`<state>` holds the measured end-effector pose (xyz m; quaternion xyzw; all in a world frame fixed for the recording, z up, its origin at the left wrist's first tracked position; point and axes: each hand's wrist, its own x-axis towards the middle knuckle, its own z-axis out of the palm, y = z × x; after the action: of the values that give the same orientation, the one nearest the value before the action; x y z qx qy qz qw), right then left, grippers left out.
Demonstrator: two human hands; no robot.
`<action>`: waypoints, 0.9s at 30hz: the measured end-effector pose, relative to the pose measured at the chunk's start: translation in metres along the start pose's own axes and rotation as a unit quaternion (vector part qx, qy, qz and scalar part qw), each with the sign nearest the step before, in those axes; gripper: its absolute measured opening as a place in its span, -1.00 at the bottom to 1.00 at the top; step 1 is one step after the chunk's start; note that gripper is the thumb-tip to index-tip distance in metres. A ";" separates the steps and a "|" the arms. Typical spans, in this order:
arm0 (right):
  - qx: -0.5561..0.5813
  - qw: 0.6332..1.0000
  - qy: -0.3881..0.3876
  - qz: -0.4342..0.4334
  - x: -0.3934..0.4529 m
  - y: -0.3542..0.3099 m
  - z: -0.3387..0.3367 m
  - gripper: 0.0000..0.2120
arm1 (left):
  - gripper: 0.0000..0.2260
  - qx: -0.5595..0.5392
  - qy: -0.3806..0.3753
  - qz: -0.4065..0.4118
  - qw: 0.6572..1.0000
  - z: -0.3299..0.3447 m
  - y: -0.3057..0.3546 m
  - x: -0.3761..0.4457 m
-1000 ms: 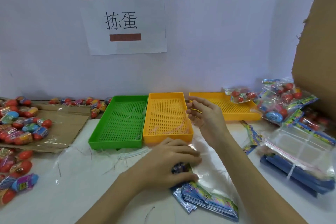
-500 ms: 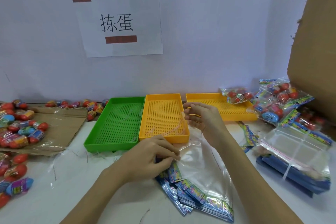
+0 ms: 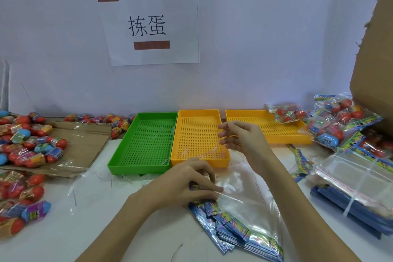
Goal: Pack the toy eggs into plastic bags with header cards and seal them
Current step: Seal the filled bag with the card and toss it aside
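White tabletop (image 3: 53, 229) | sealed egg bags (image 3: 344, 125) piled right | loose toy eggs (image 3: 32, 144) left, many unpacked | left hand (image 3: 187, 185) pinches header card (image 3: 196, 186) | right hand (image 3: 240, 136) pinches clear bag (image 3: 240, 195) mouth | filling not begun

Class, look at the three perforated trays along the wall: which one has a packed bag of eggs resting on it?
The far-right yellow tray: a packed bag of eggs rests on its back right corner. The green tray and middle yellow tray hold no eggs.

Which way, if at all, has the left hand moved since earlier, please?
Yes: left hand shifted slightly left; fingertips now stop short of the middle yellow tray's right corner.
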<state>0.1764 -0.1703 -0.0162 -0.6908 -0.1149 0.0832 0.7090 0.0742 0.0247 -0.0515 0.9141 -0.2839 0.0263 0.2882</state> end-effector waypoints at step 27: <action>0.036 0.993 -0.109 -0.010 -0.008 -0.002 0.011 -0.81 | -0.65 -0.335 0.393 -0.246 0.820 -0.032 -0.018 -0.004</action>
<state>0.1654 -0.1615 -0.0147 -0.6505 -0.1950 0.1552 0.7175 0.0846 0.0562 -0.0351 0.7123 0.0963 0.2151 0.6611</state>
